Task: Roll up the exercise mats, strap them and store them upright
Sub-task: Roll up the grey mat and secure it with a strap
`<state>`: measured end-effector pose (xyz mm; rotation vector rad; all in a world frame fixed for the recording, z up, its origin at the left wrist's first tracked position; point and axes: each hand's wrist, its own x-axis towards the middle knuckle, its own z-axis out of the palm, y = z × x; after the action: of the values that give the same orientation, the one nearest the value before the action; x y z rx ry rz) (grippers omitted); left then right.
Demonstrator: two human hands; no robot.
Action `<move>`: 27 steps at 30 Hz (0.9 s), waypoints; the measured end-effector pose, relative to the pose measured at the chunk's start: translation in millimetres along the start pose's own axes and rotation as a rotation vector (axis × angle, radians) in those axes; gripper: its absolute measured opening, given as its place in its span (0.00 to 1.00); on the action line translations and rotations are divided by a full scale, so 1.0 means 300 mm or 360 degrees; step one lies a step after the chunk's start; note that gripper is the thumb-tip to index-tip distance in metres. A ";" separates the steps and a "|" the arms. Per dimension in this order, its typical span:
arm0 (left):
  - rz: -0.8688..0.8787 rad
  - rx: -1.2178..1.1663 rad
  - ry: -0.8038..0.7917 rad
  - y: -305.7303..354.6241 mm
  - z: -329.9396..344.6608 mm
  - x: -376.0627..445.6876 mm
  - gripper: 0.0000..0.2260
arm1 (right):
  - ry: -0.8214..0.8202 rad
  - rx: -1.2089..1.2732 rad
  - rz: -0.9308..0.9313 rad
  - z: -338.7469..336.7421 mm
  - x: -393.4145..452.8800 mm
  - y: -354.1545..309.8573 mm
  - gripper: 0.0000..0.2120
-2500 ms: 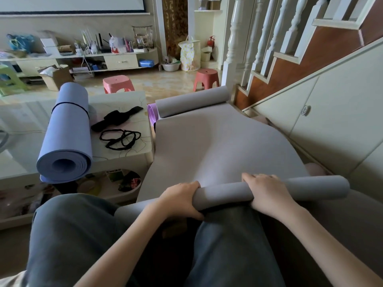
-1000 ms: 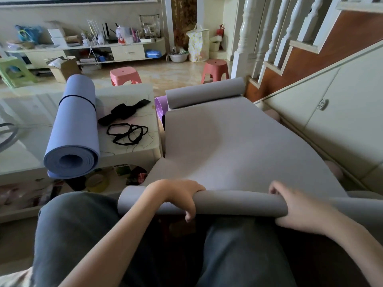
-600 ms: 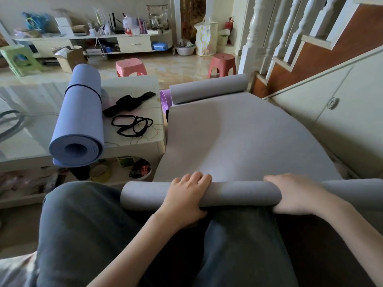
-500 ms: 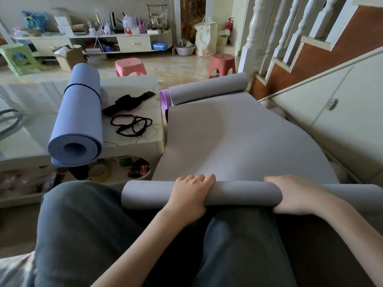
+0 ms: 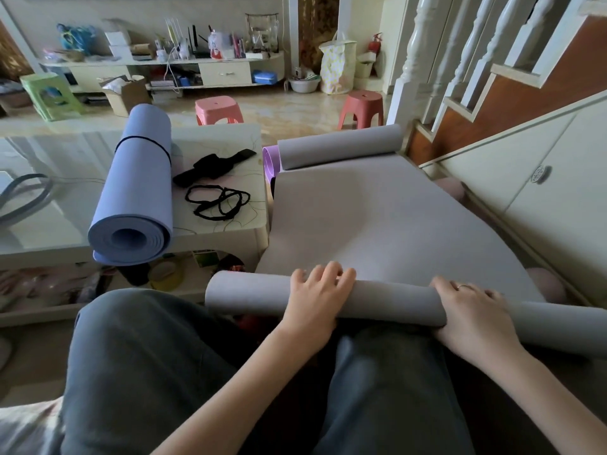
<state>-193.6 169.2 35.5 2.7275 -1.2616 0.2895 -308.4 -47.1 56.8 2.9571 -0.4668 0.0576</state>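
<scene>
A grey exercise mat (image 5: pixel 377 221) stretches away from my lap, its near end wound into a roll (image 5: pixel 391 300) across my knees and its far end curled up. My left hand (image 5: pixel 315 300) lies over the roll with fingers spread forward on top. My right hand (image 5: pixel 473 310) wraps round the roll further right. A blue mat (image 5: pixel 138 188), rolled and bound by a thin black strap, lies on the low table (image 5: pixel 226 234). Loose black elastic straps (image 5: pixel 218 201) and a black band (image 5: pixel 213 165) lie beside it. A purple roll end (image 5: pixel 271 160) shows behind the grey mat.
White cabinet doors (image 5: pixel 542 192) and a staircase with balusters (image 5: pixel 460 60) close off the right. Two red stools (image 5: pixel 361 110) and a green stool (image 5: pixel 49 96) stand on the floor beyond. A cluttered shelf unit (image 5: pixel 170 70) runs along the far wall.
My left hand shifted from gripping under the roll to lying over its top, fingers forward. The roll has turned forward and thickened slightly. My right hand stays wrapped round it.
</scene>
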 end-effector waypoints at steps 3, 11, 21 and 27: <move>-0.0049 -0.0059 -0.0040 0.018 0.021 -0.001 0.33 | -0.0106 0.0067 -0.0108 -0.042 0.032 0.010 0.17; 0.0150 -0.0128 -0.0692 -0.008 -0.163 0.118 0.22 | -0.0541 0.0150 -0.0215 -0.134 0.046 0.048 0.19; 0.0161 -0.0348 -0.0883 0.011 -0.127 0.062 0.24 | -0.0685 0.0147 -0.0213 -0.162 -0.009 0.050 0.35; -0.0027 -0.0537 -0.0786 0.003 -0.071 0.018 0.25 | 0.0415 -0.0177 -0.0303 -0.040 -0.043 0.000 0.34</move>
<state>-193.4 168.8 57.5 2.5844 -1.2417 -0.5819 -320.8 -41.3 67.8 2.8138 -0.1474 0.3765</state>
